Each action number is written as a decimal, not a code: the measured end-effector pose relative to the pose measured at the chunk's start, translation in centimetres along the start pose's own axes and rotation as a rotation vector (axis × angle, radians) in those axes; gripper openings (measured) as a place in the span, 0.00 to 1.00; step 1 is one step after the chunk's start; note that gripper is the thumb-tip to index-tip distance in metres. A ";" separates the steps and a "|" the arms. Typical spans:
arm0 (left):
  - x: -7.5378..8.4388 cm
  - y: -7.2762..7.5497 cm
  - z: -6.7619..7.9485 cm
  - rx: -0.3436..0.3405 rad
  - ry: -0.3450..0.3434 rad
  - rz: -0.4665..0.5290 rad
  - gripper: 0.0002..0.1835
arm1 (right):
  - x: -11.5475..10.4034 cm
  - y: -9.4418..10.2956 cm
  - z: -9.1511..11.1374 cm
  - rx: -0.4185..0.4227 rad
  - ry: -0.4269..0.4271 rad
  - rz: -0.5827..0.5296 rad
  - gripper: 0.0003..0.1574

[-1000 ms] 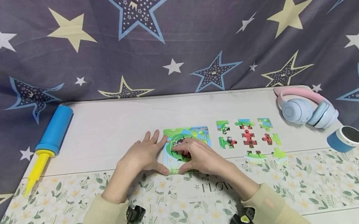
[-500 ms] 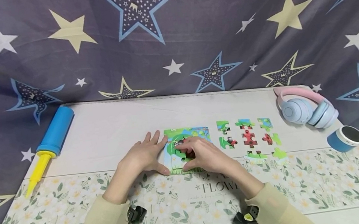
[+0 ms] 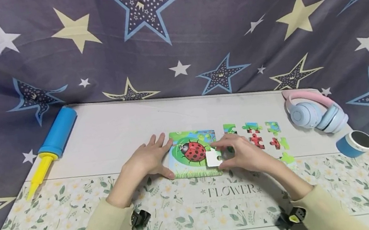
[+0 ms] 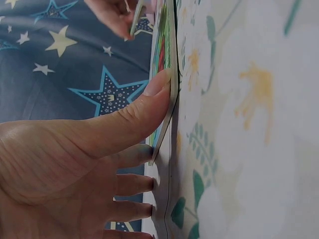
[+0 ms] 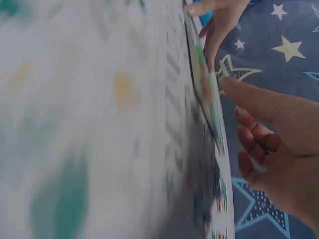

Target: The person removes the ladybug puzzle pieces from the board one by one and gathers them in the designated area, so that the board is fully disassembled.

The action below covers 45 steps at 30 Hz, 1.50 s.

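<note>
A square puzzle board (image 3: 182,169) with a ladybug picture lies on the table in the head view. My left hand (image 3: 148,160) spreads its fingers at the board's left side. In the left wrist view, the thumb of that hand (image 4: 75,144) touches the board's near edge (image 4: 173,94), and its other fingertips meet the tabletop. Over the right part of the board, my right hand (image 3: 246,155) pinches a puzzle piece (image 3: 213,159) by its right side, the white back showing. The right wrist view has this hand (image 5: 286,134) raised above the surface, with the piece barely visible.
Several loose puzzle pieces (image 3: 274,142) lie right of the board, some partly behind my right hand. Far right are headphones (image 3: 305,114) and a blue cup (image 3: 347,145). A blue and yellow pump (image 3: 55,134) lies at the left. A starry curtain (image 3: 175,46) hangs behind.
My right hand has lifted a puzzle piece off the board and moved right with it, uncovering the ladybug picture. My left hand has stayed in place.
</note>
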State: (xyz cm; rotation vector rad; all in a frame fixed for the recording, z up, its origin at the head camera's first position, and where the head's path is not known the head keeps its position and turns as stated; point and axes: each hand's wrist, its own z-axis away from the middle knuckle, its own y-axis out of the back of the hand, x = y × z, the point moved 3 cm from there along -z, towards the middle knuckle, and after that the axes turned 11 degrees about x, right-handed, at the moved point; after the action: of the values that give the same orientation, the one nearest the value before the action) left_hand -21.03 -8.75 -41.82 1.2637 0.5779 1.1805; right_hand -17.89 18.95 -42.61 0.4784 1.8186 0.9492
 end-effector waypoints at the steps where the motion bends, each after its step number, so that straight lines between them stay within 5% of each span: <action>1: 0.0 0.0 0.0 0.000 -0.001 0.001 0.65 | 0.3 0.4 0.4 0.001 -0.001 0.010 0.42; 19: -0.1 -0.3 0.0 0.005 -0.009 0.001 0.65 | 3.8 1.9 4.5 0.004 0.036 0.141 0.40; 38: -0.2 -0.1 0.1 0.013 -0.003 0.007 0.65 | 4.2 2.3 4.4 -0.029 0.083 0.136 0.41; 45: -0.1 -0.1 0.0 0.009 -0.006 0.004 0.65 | 4.6 3.0 4.4 0.017 0.085 0.118 0.36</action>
State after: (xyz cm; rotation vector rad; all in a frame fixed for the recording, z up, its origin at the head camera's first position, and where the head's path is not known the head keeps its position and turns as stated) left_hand -21.06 -8.80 -41.96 1.2762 0.5774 1.1782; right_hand -16.19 25.67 -43.81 0.5688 1.8931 1.0489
